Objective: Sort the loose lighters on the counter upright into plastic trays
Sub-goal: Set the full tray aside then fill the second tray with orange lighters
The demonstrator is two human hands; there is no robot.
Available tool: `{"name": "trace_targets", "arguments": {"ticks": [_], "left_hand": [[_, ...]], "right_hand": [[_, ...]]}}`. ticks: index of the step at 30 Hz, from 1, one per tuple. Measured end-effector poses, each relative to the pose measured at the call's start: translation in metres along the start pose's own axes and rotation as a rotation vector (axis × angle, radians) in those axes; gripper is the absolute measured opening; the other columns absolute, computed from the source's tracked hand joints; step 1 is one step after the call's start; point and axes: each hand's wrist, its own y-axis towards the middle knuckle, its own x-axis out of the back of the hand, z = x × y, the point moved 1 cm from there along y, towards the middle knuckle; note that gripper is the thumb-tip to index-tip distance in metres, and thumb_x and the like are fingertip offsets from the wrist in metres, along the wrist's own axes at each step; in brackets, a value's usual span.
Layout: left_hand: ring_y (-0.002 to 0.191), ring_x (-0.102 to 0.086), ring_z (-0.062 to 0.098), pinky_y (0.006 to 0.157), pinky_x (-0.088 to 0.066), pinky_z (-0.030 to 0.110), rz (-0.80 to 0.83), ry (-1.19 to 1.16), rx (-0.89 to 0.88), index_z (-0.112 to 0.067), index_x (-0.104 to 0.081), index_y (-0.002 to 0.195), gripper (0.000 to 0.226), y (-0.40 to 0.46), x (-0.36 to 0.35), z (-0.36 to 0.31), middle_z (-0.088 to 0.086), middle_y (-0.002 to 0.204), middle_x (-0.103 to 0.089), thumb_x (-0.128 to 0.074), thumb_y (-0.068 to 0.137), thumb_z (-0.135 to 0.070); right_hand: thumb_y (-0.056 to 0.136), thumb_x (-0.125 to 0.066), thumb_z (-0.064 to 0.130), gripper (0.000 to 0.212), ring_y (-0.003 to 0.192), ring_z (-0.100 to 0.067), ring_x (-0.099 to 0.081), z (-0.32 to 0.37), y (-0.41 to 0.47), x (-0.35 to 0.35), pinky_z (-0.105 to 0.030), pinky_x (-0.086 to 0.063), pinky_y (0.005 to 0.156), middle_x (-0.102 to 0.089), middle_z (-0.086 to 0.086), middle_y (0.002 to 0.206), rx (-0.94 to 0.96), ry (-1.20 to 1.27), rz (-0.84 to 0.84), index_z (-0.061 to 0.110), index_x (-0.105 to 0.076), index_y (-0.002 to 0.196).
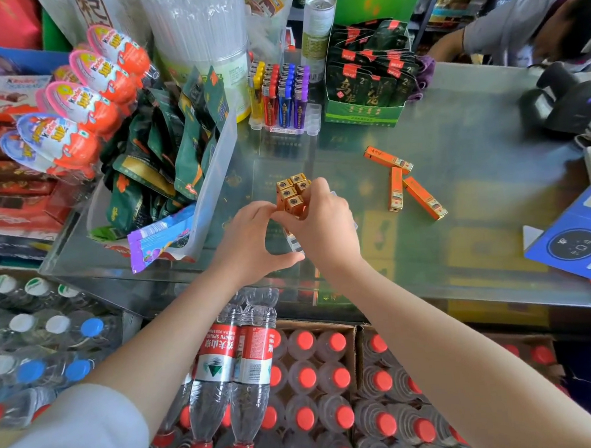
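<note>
Where fingers (pixel 279 209) meet at desk middle: right hand (pixel 322 222) pinches upright orange lighters (pixel 293 190), gold caps up, in clear tray (pixel 295 243), mostly hidden; left hand (pixel 250 241) curls against cluster's near side. Three loose lighters (pixel 404 181) flat toward desk's right edge. Likely light, rigid, slick; best held by long sides. Filled colored-lighter tray (pixel 280 95) at far edge.

A small shop: a glass surface (pixel 455 135) crowded with pink chocolate eggs (pixel 102 76), green snack packets (pixel 371 75), a black barcode scanner (pixel 562 103), bottled-water crates (pixel 315 380) below.
</note>
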Motion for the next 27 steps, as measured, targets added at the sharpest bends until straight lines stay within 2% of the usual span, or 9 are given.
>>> {"name": "trace_targets", "arguments": {"ticks": [4,6,8,11,13,16,19,24,27], "left_hand": [[0.116,-0.039,0.014,0.097,-0.031,0.028,-0.008,0.023,-0.003,-0.018,-0.051,0.116,0.065,0.001,-0.003,0.002,-0.002,0.123,-0.049,-0.068,0.063,-0.052],[0.117,-0.036,0.014,0.095,-0.025,0.021,-0.012,0.044,-0.017,-0.017,-0.05,0.119,0.066,0.002,-0.003,0.004,0.0,0.124,-0.047,-0.073,0.065,-0.046],[0.119,-0.034,0.013,0.095,-0.022,0.019,-0.007,0.035,-0.031,-0.016,-0.048,0.122,0.068,0.003,-0.003,0.005,0.0,0.126,-0.046,-0.075,0.065,-0.043],[0.12,-0.033,0.01,0.097,-0.022,0.02,0.019,0.023,-0.039,-0.018,-0.045,0.126,0.071,0.006,-0.002,0.004,-0.002,0.129,-0.043,-0.072,0.066,-0.044],[0.12,-0.035,0.01,0.098,-0.024,0.021,0.025,0.034,-0.047,-0.019,-0.045,0.126,0.071,0.008,-0.002,0.002,-0.003,0.129,-0.044,-0.069,0.065,-0.046],[0.121,-0.035,0.011,0.099,-0.025,0.023,0.024,0.065,-0.057,-0.019,-0.044,0.127,0.071,0.01,-0.004,0.0,-0.003,0.131,-0.044,-0.068,0.066,-0.046],[0.123,-0.031,0.01,0.099,-0.021,0.022,0.034,0.07,-0.059,-0.019,-0.042,0.129,0.071,0.012,-0.003,0.001,-0.003,0.133,-0.041,-0.069,0.068,-0.043],[0.123,-0.028,0.009,0.1,-0.019,0.021,0.059,0.063,-0.085,-0.019,-0.043,0.127,0.069,0.012,0.004,0.003,-0.002,0.132,-0.041,-0.072,0.068,-0.038],[0.123,-0.027,0.008,0.1,-0.018,0.02,0.07,0.067,-0.093,-0.02,-0.043,0.127,0.069,0.008,0.009,0.009,-0.003,0.132,-0.041,-0.072,0.067,-0.039]], "right_hand": [[0.069,-0.066,0.058,0.051,0.063,-0.024,-0.054,-0.011,0.005,0.008,-0.029,-0.041,0.05,-0.053,0.0,0.066,0.06,-0.117,0.087,0.015,-0.041,0.081],[0.058,-0.056,0.077,0.064,0.063,-0.023,-0.056,-0.024,0.01,0.023,-0.029,-0.043,0.053,-0.061,-0.001,0.07,0.125,-0.19,0.112,0.017,-0.048,0.081],[0.058,-0.043,0.082,0.072,0.064,-0.022,-0.058,-0.044,0.013,0.038,-0.031,-0.048,0.056,-0.064,-0.003,0.074,0.122,-0.212,0.088,0.016,-0.055,0.084],[0.082,-0.054,0.049,0.039,0.076,-0.029,-0.058,-0.081,0.019,0.051,-0.034,-0.048,0.06,-0.06,-0.008,0.094,-0.004,-0.237,-0.039,0.011,-0.057,0.09],[0.087,-0.055,0.033,0.027,0.086,-0.034,-0.056,-0.102,0.021,0.054,-0.034,-0.041,0.06,-0.053,-0.012,0.107,-0.141,-0.29,-0.117,0.008,-0.053,0.098],[0.087,-0.055,0.032,0.036,0.1,-0.037,-0.053,-0.117,0.026,0.054,-0.038,-0.038,0.067,-0.052,-0.017,0.112,-0.313,-0.32,-0.109,0.004,-0.045,0.106],[0.086,-0.055,0.033,0.037,0.099,-0.037,-0.055,-0.117,0.036,0.052,-0.036,-0.036,0.066,-0.054,-0.017,0.112,-0.381,-0.358,-0.067,0.003,-0.045,0.107],[0.083,-0.05,0.015,0.023,0.098,-0.037,-0.051,-0.106,0.039,0.05,-0.038,-0.041,0.072,-0.054,-0.018,0.106,-0.182,-0.386,0.03,0.004,-0.056,0.102],[0.084,-0.05,0.021,0.026,0.102,-0.035,-0.045,-0.101,0.031,0.044,-0.04,-0.038,0.083,-0.056,-0.015,0.108,-0.087,-0.441,0.025,0.009,-0.059,0.105]]}}
